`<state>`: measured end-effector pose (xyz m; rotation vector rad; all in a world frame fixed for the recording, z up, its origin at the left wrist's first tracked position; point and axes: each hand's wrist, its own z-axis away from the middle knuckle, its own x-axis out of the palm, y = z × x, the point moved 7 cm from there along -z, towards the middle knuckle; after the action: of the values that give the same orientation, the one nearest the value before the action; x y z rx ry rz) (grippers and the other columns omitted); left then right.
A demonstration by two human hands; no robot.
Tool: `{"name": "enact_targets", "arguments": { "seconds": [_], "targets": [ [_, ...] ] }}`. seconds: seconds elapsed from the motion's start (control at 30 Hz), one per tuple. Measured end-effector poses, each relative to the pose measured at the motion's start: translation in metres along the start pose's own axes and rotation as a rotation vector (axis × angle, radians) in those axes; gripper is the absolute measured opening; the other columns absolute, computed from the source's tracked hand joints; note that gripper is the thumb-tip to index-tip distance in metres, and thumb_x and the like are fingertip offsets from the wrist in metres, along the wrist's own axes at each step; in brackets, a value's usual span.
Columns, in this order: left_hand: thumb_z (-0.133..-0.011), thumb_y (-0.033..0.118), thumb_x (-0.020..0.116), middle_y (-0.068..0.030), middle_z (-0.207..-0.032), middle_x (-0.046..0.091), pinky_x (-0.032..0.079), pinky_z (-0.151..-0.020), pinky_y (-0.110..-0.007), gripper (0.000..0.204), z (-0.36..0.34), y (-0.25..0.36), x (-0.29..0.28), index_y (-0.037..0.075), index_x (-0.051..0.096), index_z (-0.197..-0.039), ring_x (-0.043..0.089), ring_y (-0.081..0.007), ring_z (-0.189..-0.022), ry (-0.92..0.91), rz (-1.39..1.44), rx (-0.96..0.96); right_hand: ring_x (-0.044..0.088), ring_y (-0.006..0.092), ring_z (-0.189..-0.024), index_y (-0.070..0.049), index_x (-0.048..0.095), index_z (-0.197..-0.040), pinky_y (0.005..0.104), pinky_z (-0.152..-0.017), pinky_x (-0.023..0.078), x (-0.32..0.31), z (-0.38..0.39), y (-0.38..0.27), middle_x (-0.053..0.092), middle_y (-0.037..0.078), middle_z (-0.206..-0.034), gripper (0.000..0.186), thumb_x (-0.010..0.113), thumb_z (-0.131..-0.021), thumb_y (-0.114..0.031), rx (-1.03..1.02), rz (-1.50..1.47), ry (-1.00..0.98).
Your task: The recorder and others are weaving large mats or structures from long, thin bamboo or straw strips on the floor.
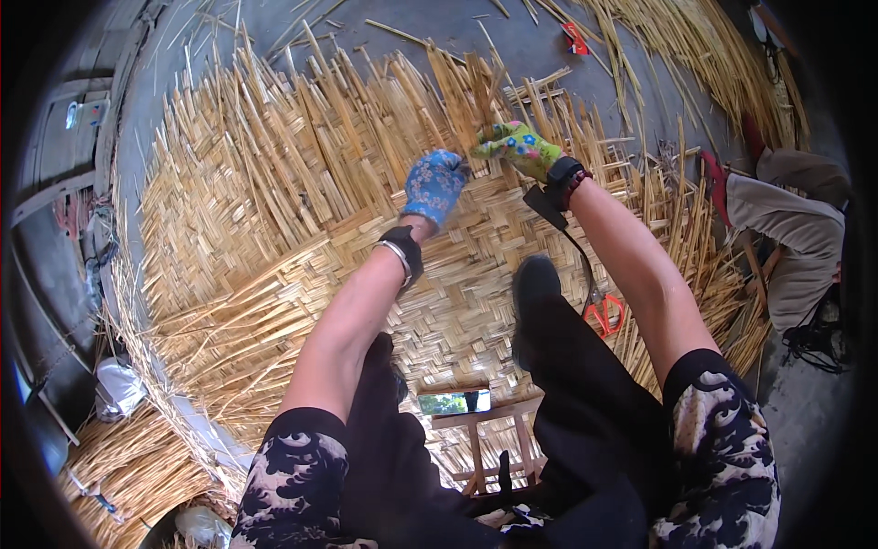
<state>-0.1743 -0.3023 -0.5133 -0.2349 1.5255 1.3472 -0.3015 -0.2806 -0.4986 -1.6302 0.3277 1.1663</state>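
Note:
A wide mat point(448, 302) woven from flat, pale reed strips lies on the floor beneath me, its loose strip ends point(366, 110) fanning out at the far side. My left hand point(434, 188), in a blue flowered glove, is closed low over the weave near the base of some upright strips; what its fingers hold is hidden. Just to its right, my right hand point(521, 151) wears a green flowered glove. Its fingers are curled round reed strips point(466, 101) that rise from the weave. Dark bands circle both wrists.
Orange-handled scissors point(604, 313) lie on the mat right of my right leg. A phone point(455, 402) rests near a wooden stool point(485, 444) between my legs. Reed bundles lie at upper right point(713, 55) and lower left point(137, 467). Another person's legs point(786, 220) are at right.

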Motion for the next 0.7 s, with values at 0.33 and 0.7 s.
{"name": "enact_targets", "arguments": {
  "seconds": [0.33, 0.7],
  "targets": [
    [-0.074, 0.016, 0.049, -0.0196, -0.085, 0.055, 0.043, -0.072, -0.04, 0.017, 0.0, 0.002, 0.022, 0.001, 0.058, -0.076, 0.052, -0.0334, -0.086, -0.267, -0.204, 0.01, 0.056, 0.0128, -0.087, -0.005, 0.059, -0.096, 0.0225, -0.07, 0.047, 0.044, 0.082, 0.025, 0.06, 0.006, -0.095, 0.025, 0.058, -0.072, 0.001, 0.909, -1.468, 1.014],
    [-0.071, 0.01, 0.055, -0.0192, -0.101, 0.05, 0.041, -0.079, -0.038, 0.037, 0.006, 0.108, -0.008, 0.004, 0.048, -0.107, 0.047, -0.0335, -0.095, 0.247, 0.166, 0.263, 0.058, 0.0146, -0.08, -0.001, 0.06, -0.088, 0.0243, -0.072, 0.047, 0.009, 0.108, 0.032, 0.061, 0.007, -0.087, 0.014, 0.054, -0.075, 0.0, 0.844, -1.367, 1.123]
  ]
}}
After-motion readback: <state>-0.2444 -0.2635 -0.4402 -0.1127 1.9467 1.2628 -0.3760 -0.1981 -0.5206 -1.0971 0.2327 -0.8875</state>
